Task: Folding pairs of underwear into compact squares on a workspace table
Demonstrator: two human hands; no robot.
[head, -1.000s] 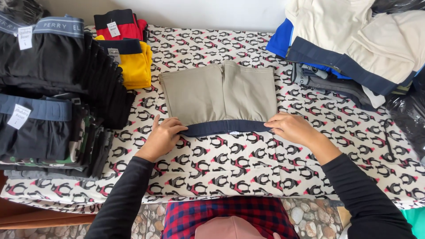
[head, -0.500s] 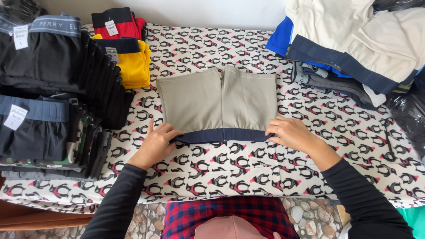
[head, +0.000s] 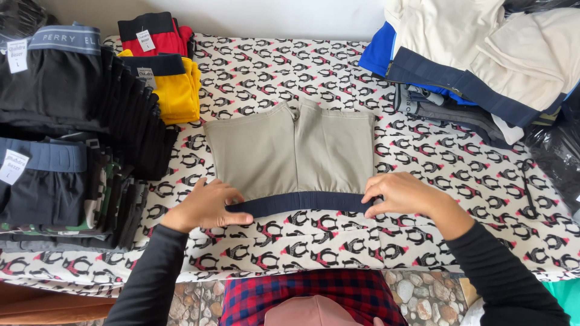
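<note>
Two stacks of dark folded shorts (head: 54, 139) sit at the left, then one red pair (head: 158, 31) and one yellow pair (head: 172, 84). One khaki pair of shorts (head: 293, 151), navy-banded and folded flat, lies mid-bench (head: 290, 241). The left hand (head: 202, 205) and right hand (head: 402, 193) each pinch its waistband ends. A loose clothes heap (head: 483, 54) lies at the right.

One khaki pair of boxer shorts (head: 290, 154) laid flat at centre, two hands counted, left hand (head: 205, 205) at seven o'clock, right hand (head: 405, 194) at five o'clock, one red pair (head: 160, 30) and one yellow pair (head: 175, 90) seen at eleven o'clock, two dark stacks (head: 54, 78) counted at nine o'clock, one loose heap of garments (head: 483, 54) at two o'clock
</note>
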